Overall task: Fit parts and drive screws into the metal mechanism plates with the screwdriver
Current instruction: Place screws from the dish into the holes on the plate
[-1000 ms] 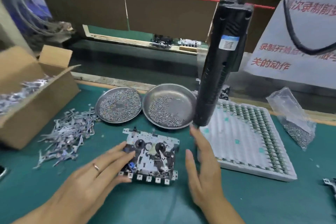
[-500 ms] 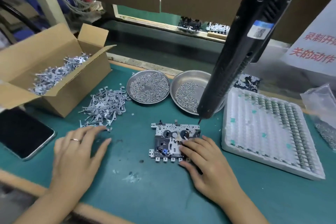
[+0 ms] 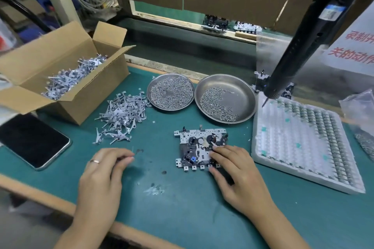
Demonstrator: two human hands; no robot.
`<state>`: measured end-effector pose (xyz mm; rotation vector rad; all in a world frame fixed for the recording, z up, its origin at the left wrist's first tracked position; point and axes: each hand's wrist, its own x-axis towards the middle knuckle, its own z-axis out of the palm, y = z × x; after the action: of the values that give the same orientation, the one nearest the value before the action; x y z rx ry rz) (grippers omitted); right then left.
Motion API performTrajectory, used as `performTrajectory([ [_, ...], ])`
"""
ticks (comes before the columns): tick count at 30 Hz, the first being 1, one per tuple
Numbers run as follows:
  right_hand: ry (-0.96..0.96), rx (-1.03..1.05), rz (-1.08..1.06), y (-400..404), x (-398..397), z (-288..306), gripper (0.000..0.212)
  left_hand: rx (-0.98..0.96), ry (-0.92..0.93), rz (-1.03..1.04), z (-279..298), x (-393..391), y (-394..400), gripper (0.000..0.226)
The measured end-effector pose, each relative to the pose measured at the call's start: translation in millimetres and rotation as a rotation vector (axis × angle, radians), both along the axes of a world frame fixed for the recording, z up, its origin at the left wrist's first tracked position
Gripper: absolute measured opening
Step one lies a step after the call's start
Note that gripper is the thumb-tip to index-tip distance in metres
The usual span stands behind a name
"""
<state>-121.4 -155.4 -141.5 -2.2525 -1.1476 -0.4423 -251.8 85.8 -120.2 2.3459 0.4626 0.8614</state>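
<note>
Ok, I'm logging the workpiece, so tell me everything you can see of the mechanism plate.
The mechanism plate lies flat on the green mat, in front of the two screw dishes. It looks like pale perforated metal with tabs along its near edge, black round parts and one small blue piece. The right hand rests fingers on its right side; the left hand is apart.

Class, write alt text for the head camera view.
A right hand rests on a metal mechanism plate on a green mat, while the left hand pinches something small beside it. A black screwdriver hangs above two dishes of screws.
</note>
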Motion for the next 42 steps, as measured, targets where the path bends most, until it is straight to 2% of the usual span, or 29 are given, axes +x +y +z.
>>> performTrajectory([
  [3,-0.027,0.045,-0.018,1.3,-2.1,3.2,0.032,0.028,-0.044,-0.17,1.7,10.2,-17.2,0.011],
  [8,-0.042,0.093,-0.021,2.9,-2.5,9.1,0.034,0.537,-0.051,-0.622,14.4,48.3,-33.9,0.019],
  [13,-0.043,0.098,0.068,4.1,9.0,8.7,0.029,0.642,-0.127,-0.827,19.6,84.5,-35.0,0.023],
  [17,0.036,0.219,0.031,11.7,19.8,7.6,0.017,0.486,-0.114,-0.923,13.5,98.7,-35.8,0.027],
  [21,0.205,0.385,-0.039,17.1,23.2,4.7,0.014,0.296,-0.102,-0.898,1.4,101.3,-34.6,0.022],
  [28,0.303,0.391,-0.037,13.6,23.4,1.9,0.012,-0.074,-0.059,-0.761,-5.9,101.5,-37.8,0.012],
  [33,0.321,0.375,-0.038,12.3,23.5,2.5,0.012,-0.311,0.029,-0.705,-4.6,103.2,-37.7,0.017],
  [42,0.3,0.355,0.051,12.5,18.5,6.8,0.019,-0.35,0.108,-0.694,-3.6,100.4,-40.3,0.02],
])
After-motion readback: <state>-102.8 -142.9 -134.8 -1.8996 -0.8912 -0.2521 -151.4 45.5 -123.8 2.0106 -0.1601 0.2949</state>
